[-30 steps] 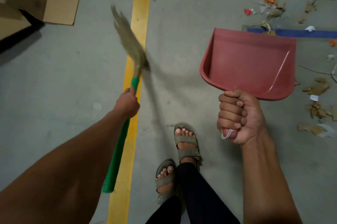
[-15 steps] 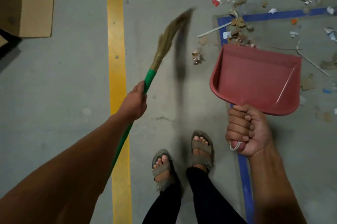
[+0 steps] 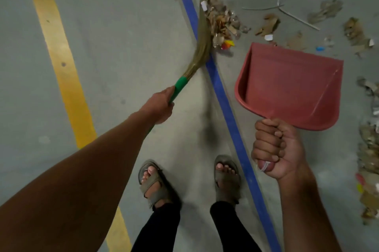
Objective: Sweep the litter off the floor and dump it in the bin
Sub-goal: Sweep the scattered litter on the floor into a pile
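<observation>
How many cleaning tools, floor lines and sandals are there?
Cleaning tools: 2, a broom and a dustpan
Floor lines: 2, a yellow line and a blue line
Sandals: 2
Total: 6

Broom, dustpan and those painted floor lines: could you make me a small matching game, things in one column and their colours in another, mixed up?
Things:
1. broom handle
2. dustpan
3. floor line left of the broom
4. floor line under the broom bristles

Colours:
A. blue
B. red
C. green
D. yellow

Pairs: 1-C, 2-B, 3-D, 4-A. The left hand grips the broom handle; the right hand grips the dustpan.
</observation>
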### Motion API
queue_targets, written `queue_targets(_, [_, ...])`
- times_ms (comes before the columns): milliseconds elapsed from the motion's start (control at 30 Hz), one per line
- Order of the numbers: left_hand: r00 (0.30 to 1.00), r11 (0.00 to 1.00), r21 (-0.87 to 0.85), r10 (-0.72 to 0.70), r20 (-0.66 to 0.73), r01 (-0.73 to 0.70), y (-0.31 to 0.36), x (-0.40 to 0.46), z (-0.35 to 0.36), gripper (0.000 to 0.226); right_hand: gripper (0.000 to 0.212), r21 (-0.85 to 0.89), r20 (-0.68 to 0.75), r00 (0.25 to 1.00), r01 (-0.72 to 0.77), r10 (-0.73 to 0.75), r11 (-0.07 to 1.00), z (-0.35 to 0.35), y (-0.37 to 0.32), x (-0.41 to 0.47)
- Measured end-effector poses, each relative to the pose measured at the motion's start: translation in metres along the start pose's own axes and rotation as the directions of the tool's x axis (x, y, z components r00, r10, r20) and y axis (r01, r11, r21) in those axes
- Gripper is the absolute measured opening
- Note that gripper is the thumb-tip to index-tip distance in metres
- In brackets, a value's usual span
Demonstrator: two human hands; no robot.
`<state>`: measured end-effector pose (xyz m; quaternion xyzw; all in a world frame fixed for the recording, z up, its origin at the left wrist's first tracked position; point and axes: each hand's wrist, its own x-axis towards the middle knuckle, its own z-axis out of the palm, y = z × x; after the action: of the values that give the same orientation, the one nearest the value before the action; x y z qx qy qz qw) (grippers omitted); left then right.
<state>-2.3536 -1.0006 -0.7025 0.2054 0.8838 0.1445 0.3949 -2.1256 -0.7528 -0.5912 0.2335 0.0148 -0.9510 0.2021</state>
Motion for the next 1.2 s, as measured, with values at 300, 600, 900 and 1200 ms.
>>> queue_targets(300, [0.970,0.977,0.080,0.208,-0.124,-0.199,0.093,-0.025,0.030,0.070,0.036,0.027,0.002,0.997,0.083,-0.083,0.996,-0.008,-0.057,-0.083])
queue_targets(600, [0.940,0.999,0.053,0.013,-0.342,0.005,0.123,-0.052,0.021,0.065,0.035,0.046,0.042,0.989,0.142,-0.144,0.989,0.000,-0.106,-0.152])
queue_targets(900, [0.980,0.981,-0.057,-0.189,-0.060,0.186,0.224,0.000,0.088,0.051,0.034,0.046,0.000,0.981,0.192,-0.192,0.980,-0.040,-0.119,-0.195])
queue_targets(1200, [0.974,0.975,0.044,0.222,-0.050,-0.219,0.311,-0.011,0.144,0.064,0.035,0.067,0.002,0.965,0.262,-0.263,0.963,-0.061,-0.134,-0.249])
